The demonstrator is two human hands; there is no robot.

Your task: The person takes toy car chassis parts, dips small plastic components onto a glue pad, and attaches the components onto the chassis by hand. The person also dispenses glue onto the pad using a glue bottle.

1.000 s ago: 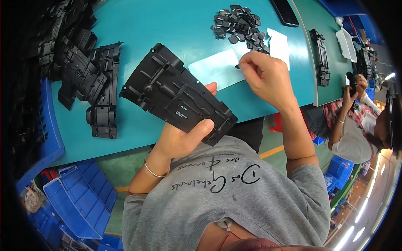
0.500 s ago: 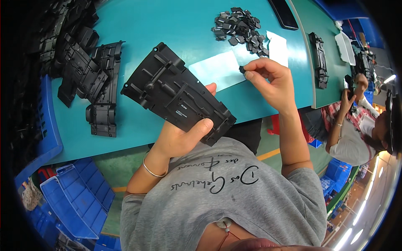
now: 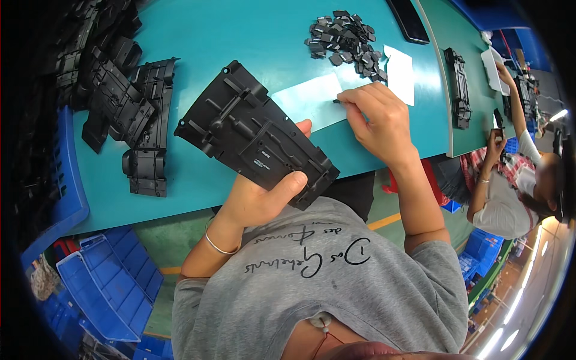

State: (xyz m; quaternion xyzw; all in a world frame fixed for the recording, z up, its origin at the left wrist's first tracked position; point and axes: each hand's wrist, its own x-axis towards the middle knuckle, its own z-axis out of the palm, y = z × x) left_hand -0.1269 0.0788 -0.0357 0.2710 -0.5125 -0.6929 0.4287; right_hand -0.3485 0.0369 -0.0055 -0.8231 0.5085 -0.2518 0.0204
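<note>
My left hand grips a long black moulded plastic tray-like part by its narrow near end, thumb on top and a fingertip showing at the far edge. The part is tilted above the table and has ribs, tubes and small pale print. To its right, my right hand pinches a small black piece between thumb and fingertips, mostly covered by them. That hand hovers over a pale sheet. Beyond it lies a pile of small flat black pieces.
Several black moulded parts are heaped at the left beside a blue crate. A white paper and a dark phone lie on the green table. A co-worker works at the right near another black part.
My right hand has moved slightly left with the small black piece, its back turned more upward. My left hand and the large part are nearly still. The co-worker's arm now reaches toward a white bin.
</note>
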